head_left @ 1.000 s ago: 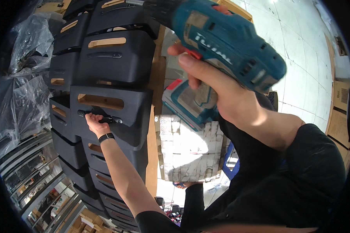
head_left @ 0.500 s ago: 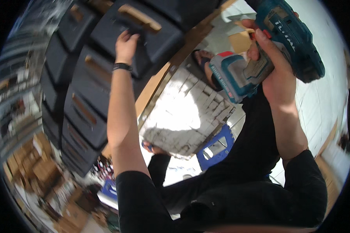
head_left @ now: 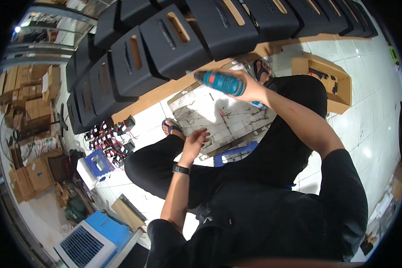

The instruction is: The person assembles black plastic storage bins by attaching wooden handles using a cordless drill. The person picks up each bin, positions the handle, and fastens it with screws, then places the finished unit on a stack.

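My right hand is closed around a teal and black cordless drill. The drill's nose points left toward the lower edge of a black box that has a handle and a cut-out slot. Whether its tip touches the box cannot be made out. My left hand is open with its fingers apart and holds nothing. It hovers by the near left side of a marble-patterned board lying on the floor between my legs. More black boxes of the same kind stand in a curving row beyond.
An open cardboard box with small black parts stands right of my knee. Black parts with red wires lie at the left, beside a blue case. A blue and white air cooler stands lower left, below stacked cartons.
My left hand has left the black box's front and come down over the board. My right hand has swung the drill leftward, toward the boxes. The view has shifted, showing more of the row.
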`<act>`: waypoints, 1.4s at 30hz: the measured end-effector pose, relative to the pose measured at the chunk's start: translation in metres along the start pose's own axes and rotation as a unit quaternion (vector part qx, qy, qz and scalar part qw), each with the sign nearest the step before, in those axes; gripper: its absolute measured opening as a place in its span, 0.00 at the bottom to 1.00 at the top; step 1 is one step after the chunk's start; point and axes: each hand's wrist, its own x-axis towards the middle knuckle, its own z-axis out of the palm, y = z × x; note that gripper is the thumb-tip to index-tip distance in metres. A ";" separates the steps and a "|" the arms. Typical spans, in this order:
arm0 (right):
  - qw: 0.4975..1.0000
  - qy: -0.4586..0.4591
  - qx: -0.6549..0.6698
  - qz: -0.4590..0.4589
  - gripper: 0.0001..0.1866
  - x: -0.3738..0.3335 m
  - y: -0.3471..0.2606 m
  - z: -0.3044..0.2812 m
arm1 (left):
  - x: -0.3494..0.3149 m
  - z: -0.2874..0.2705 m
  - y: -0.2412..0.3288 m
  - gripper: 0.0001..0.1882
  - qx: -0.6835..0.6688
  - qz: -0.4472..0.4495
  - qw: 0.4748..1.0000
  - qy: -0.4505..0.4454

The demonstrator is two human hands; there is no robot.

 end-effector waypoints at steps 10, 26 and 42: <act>0.976 -0.169 -0.105 -0.088 0.32 -0.046 -0.035 0.069 | -0.119 0.003 -0.048 0.18 -0.150 0.251 0.941 0.169; 0.987 0.006 0.160 0.030 0.21 -0.151 -0.258 0.106 | -0.437 0.037 0.068 0.13 0.068 0.882 0.420 0.204; 0.973 -0.042 0.208 0.092 0.26 -0.217 -0.302 0.062 | -0.468 -0.051 0.108 0.13 0.158 0.733 0.508 0.424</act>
